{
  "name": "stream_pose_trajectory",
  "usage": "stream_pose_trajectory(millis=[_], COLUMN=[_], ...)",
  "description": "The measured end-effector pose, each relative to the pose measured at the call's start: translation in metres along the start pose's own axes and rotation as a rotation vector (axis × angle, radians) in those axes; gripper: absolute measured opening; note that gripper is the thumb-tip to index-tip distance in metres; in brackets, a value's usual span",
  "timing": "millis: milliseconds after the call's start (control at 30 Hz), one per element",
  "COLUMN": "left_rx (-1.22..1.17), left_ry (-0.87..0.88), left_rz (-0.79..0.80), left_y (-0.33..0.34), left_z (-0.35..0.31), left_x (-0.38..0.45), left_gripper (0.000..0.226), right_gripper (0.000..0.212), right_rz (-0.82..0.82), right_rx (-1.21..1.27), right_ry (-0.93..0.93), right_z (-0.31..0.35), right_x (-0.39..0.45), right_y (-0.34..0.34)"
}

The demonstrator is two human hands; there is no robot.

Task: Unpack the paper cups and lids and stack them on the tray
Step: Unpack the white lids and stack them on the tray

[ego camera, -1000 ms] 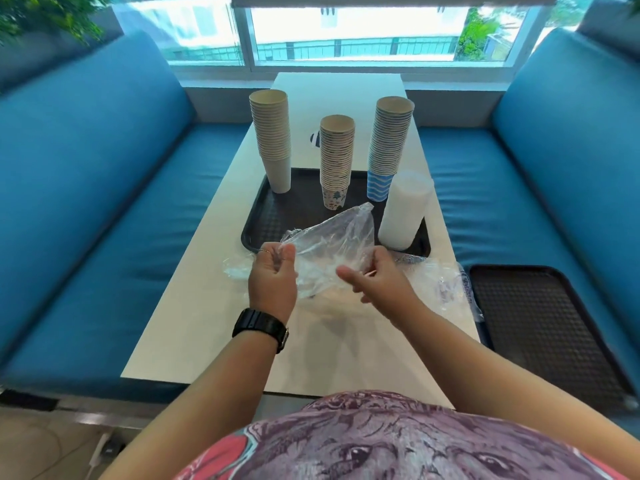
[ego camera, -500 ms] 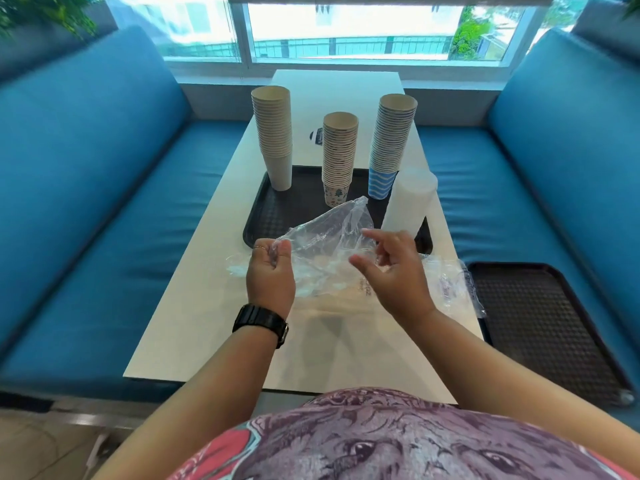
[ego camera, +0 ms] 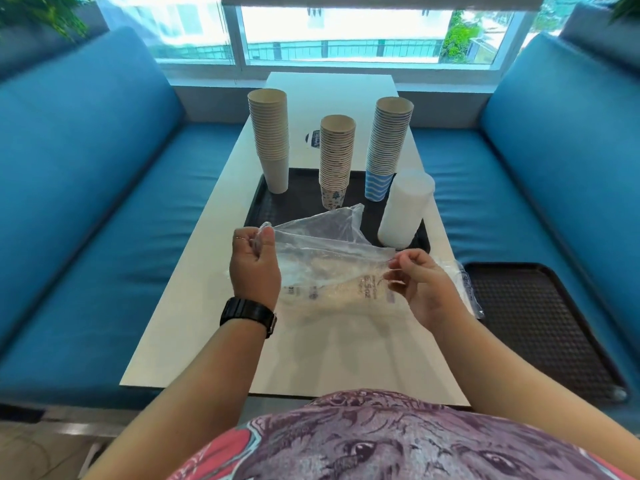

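Blue benches point(ego camera: 86, 209) run down both sides, with a long white table point(ego camera: 194, 299) between them going straight away toward the window point(ego camera: 346, 32). On the right bench there's a spare black tray point(ego camera: 540, 327) with nothing on it.

The main tray point(ego camera: 256, 209) sits across the table past its middle. Along its far side are three upright cup stacks, open mouths up: plain stack point(ego camera: 270, 140) on the left, patterned stack point(ego camera: 336, 161) in the middle (shortest one), blue striped stack point(ego camera: 388, 150) on the right. The lids point(ego camera: 405, 209) are a white column at the tray's near right corner, also standing up and leaning a bit to the right at the top.

In front of the tray is a clear bag point(ego camera: 329, 265), held out flat with its long axis running left to right and one loose corner poking up toward the cups. There's print on it, but it's sideways and too blurry to read properly. Another bit of clear wrap point(ego camera: 465, 289) hangs off the table's right edge.

Left hand point(ego camera: 254, 268), watch point(ego camera: 247, 313) on the wrist, has its fingers curled tight around the bag's left end. Right hand point(ego camera: 422, 285) pinches the right end between thumb and fingertips. Hands are apart, with the bag stretched between them.
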State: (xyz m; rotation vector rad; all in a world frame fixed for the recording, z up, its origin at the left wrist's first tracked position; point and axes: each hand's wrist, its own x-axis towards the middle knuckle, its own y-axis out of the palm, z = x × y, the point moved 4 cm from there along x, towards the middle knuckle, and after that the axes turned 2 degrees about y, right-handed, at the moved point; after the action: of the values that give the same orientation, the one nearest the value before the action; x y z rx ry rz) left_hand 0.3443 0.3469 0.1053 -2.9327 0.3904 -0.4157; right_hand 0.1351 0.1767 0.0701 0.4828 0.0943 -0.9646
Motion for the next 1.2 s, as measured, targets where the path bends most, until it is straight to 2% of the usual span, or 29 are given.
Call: stream_pose_trajectory(millis=[67, 133, 200, 300, 367, 467, 567, 700, 767, 833, 900, 933, 1000, 1100, 1133, 1200], left_rx=[0.007, 0.02, 0.007, -0.018, -0.024, -0.023, -0.022, -0.048, -0.121, -0.253, -0.341, -0.342, -0.289, -0.297, -0.297, -0.231], left_ry=[0.056, 0.113, 0.178, 0.258, 0.3, 0.318, 0.238, -0.016, -0.143, -0.196, -0.199, -0.192, -0.166, -0.234, -0.274, -0.387], left_rz=[0.017, 0.037, 0.061, 0.092, 0.121, 0.167, 0.196, 0.286, 0.44, 0.629, 0.755, 0.769, 0.67, 0.368, 0.327, 0.414], left_y=[0.003, 0.005, 0.01, 0.015, 0.018, 0.019, 0.016, 0.011, 0.016, 0.022, 0.027, 0.029, 0.031, 0.025, 0.023, 0.027], left_z=[-0.003, -0.006, -0.009, -0.016, -0.018, -0.019, -0.012, -0.001, 0.004, 0.007, 0.002, 0.0, 0.0, 0.011, 0.014, 0.016], left_x=[-0.001, -0.004, -0.008, -0.015, -0.019, -0.022, -0.019, -0.008, -0.006, -0.008, -0.014, -0.015, -0.013, -0.001, 0.001, 0.0], left_gripper=[0.023, 0.021, 0.019, 0.017, 0.016, 0.016, 0.016, 0.021, 0.037, 0.053, 0.057, 0.057, 0.051, 0.038, 0.034, 0.016], right_gripper=[0.021, 0.024, 0.023, 0.028, 0.032, 0.014, 0.019, 0.019, 0.018, 0.017, 0.011, 0.008, 0.008, 0.013, 0.017, 0.019], right_rz=[-0.18, -0.268, -0.255, -0.153, -0.121, -0.149, -0.183, -0.179, -0.197, -0.251, -0.303, -0.314, -0.336, -0.388, -0.382, -0.331], right_rx=[-0.13, -0.273, -0.455, -0.641, -0.699, -0.653, -0.63, -0.532, -0.524, -0.576, -0.679, -0.732, -0.811, -0.753, -0.69, -0.588], right_ry=[-0.084, -0.182, -0.252, -0.14, -0.067, -0.122, -0.127, -0.034, -0.003, -0.024, -0.084, -0.12, -0.188, -0.166, -0.139, -0.107], right_z=[0.008, 0.022, 0.036, 0.042, 0.039, 0.04, 0.042, 0.044, 0.043, 0.041, 0.041, 0.042, 0.045, 0.046, 0.044, 0.04], right_x=[0.002, 0.002, 0.005, 0.016, 0.022, 0.026, 0.029, 0.037, 0.039, 0.04, 0.04, 0.04, 0.041, 0.043, 0.042, 0.041], right_y=[-0.003, 0.004, 0.016, 0.034, 0.041, 0.045, 0.04, 0.023, 0.016, 0.011, 0.007, 0.006, -0.001, -0.022, -0.028, -0.033])
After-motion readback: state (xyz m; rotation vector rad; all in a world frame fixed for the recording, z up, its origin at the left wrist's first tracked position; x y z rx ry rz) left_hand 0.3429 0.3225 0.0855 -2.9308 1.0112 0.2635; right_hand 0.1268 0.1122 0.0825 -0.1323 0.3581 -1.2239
